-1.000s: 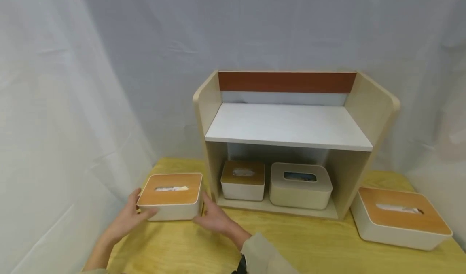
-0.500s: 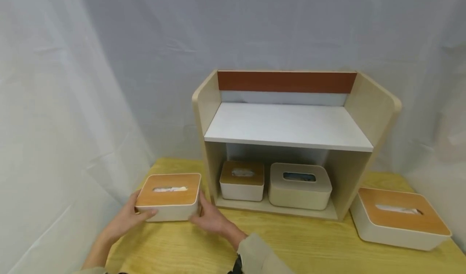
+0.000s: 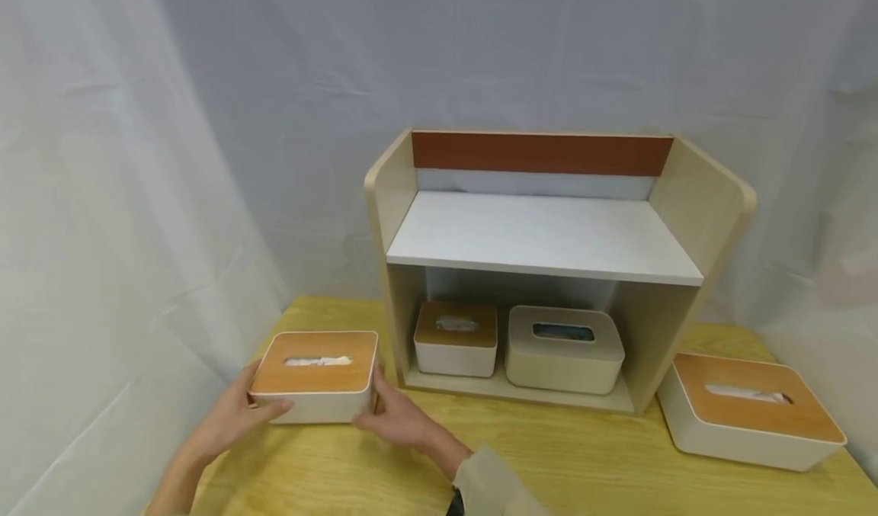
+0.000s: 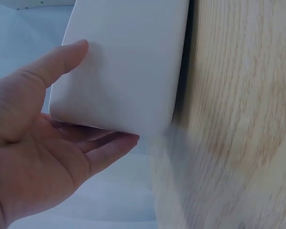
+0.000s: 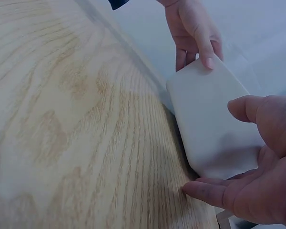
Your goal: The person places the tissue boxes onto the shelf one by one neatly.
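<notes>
A white tissue box [image 3: 314, 408] with an orange-brown wood lid lies at the left of the table, tissue showing in its slot. My left hand [image 3: 229, 418] holds its left end, thumb on the front wall and fingers along the side. At the other end is my right hand [image 3: 403, 418], its thumb by the front corner and its fingers along the right side. In the left wrist view, the left thumb [image 4: 76, 55] lies on the white wall. The right wrist view has both hands at opposite ends of the box [image 5: 207, 119]; the lid is hidden there.
Right of the box stands a two-level shelf [image 3: 542, 234]. Its lower level holds a small wood-lidded tissue box [image 3: 456, 357] and a beige tissue box [image 3: 565, 367]. A larger wood-lidded tissue box [image 3: 751, 440] sits at the table's right. White sheeting [image 3: 103, 272] hangs around.
The tissue box has shifted slightly left and nearer to me, with both hands staying at its ends. My right hand has closed in on its right side. The shelf and other boxes keep their places.
</notes>
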`<state>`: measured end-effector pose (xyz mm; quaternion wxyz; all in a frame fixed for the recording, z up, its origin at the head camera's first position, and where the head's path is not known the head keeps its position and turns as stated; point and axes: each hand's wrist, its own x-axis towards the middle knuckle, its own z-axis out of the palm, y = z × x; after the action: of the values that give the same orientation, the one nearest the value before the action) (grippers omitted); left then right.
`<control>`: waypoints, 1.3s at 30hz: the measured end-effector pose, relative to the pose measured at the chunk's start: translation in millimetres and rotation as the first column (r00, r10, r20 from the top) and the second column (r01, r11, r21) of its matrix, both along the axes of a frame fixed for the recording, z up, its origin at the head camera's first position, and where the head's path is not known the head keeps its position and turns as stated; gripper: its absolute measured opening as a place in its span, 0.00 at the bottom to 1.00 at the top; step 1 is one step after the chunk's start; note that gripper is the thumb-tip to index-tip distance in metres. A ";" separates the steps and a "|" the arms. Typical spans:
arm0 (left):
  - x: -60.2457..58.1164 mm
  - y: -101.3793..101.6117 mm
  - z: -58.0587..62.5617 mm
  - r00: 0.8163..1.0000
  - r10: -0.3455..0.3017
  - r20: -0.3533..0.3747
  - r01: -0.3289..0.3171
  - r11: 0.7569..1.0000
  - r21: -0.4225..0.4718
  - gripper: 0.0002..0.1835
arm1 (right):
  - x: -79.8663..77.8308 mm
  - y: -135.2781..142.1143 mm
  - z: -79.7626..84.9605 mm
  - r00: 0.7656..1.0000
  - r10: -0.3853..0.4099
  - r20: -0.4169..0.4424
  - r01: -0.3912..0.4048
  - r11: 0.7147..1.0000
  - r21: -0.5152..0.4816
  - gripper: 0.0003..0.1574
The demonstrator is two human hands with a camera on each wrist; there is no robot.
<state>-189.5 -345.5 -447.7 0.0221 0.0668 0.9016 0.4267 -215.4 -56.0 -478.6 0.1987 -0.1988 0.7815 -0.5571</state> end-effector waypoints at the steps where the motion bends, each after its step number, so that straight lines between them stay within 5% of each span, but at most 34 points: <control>1: 1.7 0.5 1.8 1.000 0.010 0.001 -0.010 1.000 -0.018 0.52 | 1.2 0.5 0.0 1.000 0.001 -0.003 -0.001 1.000 -0.006 0.63; 9: 15.9 1.5 10.5 1.000 -0.004 -0.029 0.006 0.999 0.050 0.48 | 11.7 5.1 -0.1 0.998 0.038 -0.054 -0.044 0.994 -0.105 0.64; 16: 35.6 3.3 21.2 0.991 0.026 -0.128 -0.027 1.000 -0.008 0.46 | 25.7 16.9 4.7 0.984 0.090 -0.153 -0.107 0.989 -0.102 0.63; 23: 51.4 12.4 30.5 0.994 0.085 -0.069 -0.085 0.996 0.001 0.50 | 39.3 28.9 14.4 0.975 0.092 -0.201 -0.113 0.989 -0.096 0.64; 31: 64.8 27.2 24.5 0.979 0.066 -0.194 -0.032 0.984 0.173 0.47 | 56.0 34.3 23.6 0.988 0.085 -0.130 -0.107 0.979 -0.173 0.65; 39: 78.9 42.0 25.3 0.961 0.023 -0.276 0.042 0.973 0.225 0.53 | 76.8 43.5 35.5 0.998 0.040 -0.051 -0.056 0.939 -0.340 0.65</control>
<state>-110.6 -303.5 -422.4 -0.1102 0.1323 0.8403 0.5140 -138.6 -12.5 -443.1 0.1578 -0.2612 0.6723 -0.6744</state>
